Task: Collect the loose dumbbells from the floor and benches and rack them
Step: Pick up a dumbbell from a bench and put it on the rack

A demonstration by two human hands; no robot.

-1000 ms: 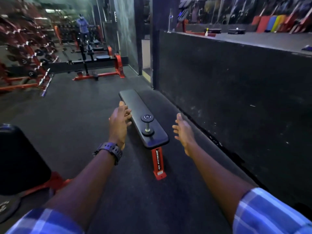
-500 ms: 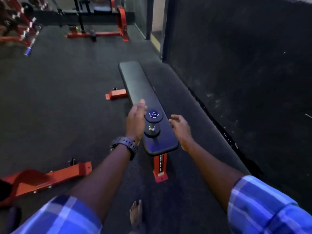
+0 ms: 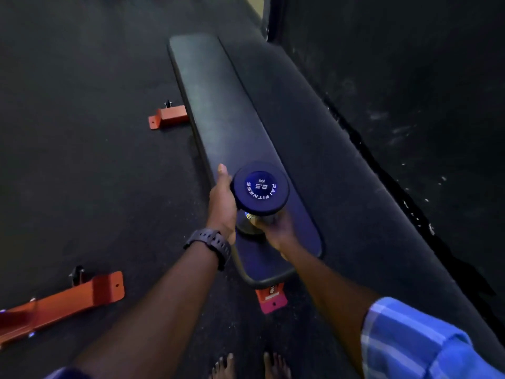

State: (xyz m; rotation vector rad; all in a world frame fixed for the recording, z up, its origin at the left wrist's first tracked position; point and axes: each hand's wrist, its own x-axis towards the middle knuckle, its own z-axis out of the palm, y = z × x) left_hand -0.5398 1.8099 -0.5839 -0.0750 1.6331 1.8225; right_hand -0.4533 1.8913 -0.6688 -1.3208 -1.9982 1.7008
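Observation:
A small black dumbbell (image 3: 261, 187), marked 2.5 kg on its blue end cap, stands on end near the close end of a flat black bench (image 3: 218, 105). My left hand (image 3: 222, 203), with a dark watch on the wrist, presses flat against the left side of the top head. My right hand (image 3: 278, 228) reaches in from the right, its fingers wrapped around the metal handle under that head. The lower head is mostly hidden by both hands.
The bench has red feet (image 3: 270, 299) and a red cross foot (image 3: 168, 117) on its left side. Another red frame foot (image 3: 60, 305) lies on the dark rubber floor at lower left. A black wall (image 3: 410, 77) runs along the right. My bare toes (image 3: 246, 366) show at the bottom.
I have stepped closer and looked down. Both hands have closed in on the dumbbell: the left now touches its top head and the right has taken hold of the handle.

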